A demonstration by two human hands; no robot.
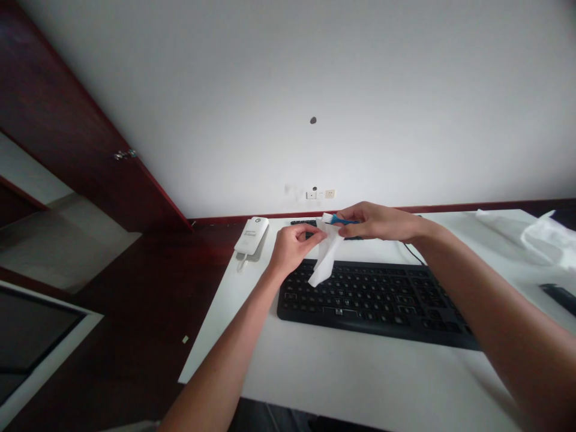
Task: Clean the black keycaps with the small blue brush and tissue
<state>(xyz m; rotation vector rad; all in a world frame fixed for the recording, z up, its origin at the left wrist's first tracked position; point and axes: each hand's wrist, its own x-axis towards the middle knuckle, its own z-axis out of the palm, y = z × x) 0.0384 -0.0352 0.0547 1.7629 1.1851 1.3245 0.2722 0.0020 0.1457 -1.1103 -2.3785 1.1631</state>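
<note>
Above the far edge of a black keyboard [360,300], my left hand [292,243] pinches a thin white tissue [326,264] that hangs down over the keys. My right hand [371,221] is closed on a small blue brush [337,220], whose white bristles point left. The bristles are close to the top of the tissue; whether they touch it I cannot tell. Several keys have been taken off or look bare, though the detail is too small to be sure. Behind my hands lies another dark keyed strip [303,227], partly hidden.
The white table [252,360] bears a white box-like device [252,236] with a cable at its far left. On the right are a crumpled white plastic bag [540,237] and a dark object [559,298]. A wall with sockets [320,195] stands behind; a dark red door [90,120] is left.
</note>
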